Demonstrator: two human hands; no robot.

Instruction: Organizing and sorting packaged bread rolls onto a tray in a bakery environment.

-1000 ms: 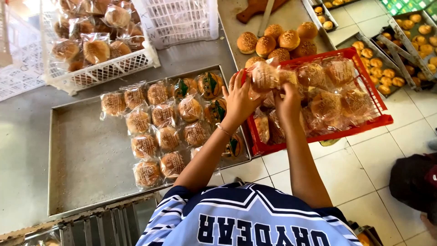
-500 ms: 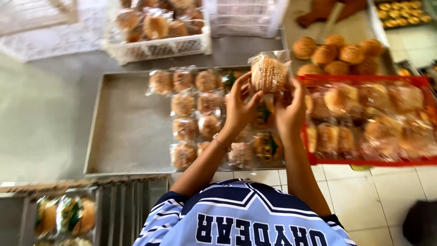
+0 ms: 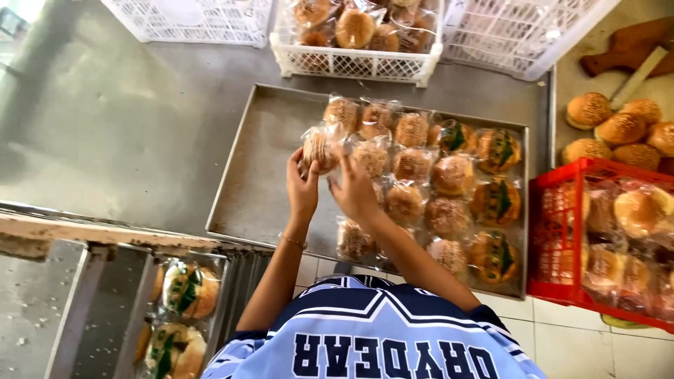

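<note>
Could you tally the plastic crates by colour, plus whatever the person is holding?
White crates: 3
Red crate: 1
Wrapped bun, held: 1
Total: 5

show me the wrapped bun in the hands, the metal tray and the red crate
wrapped bun point(image 3: 317, 147), head view, on its sesame-topped middle
metal tray point(image 3: 261, 175), head view, on the bare left part of its floor
red crate point(image 3: 554, 231), head view, on its left wall
</note>
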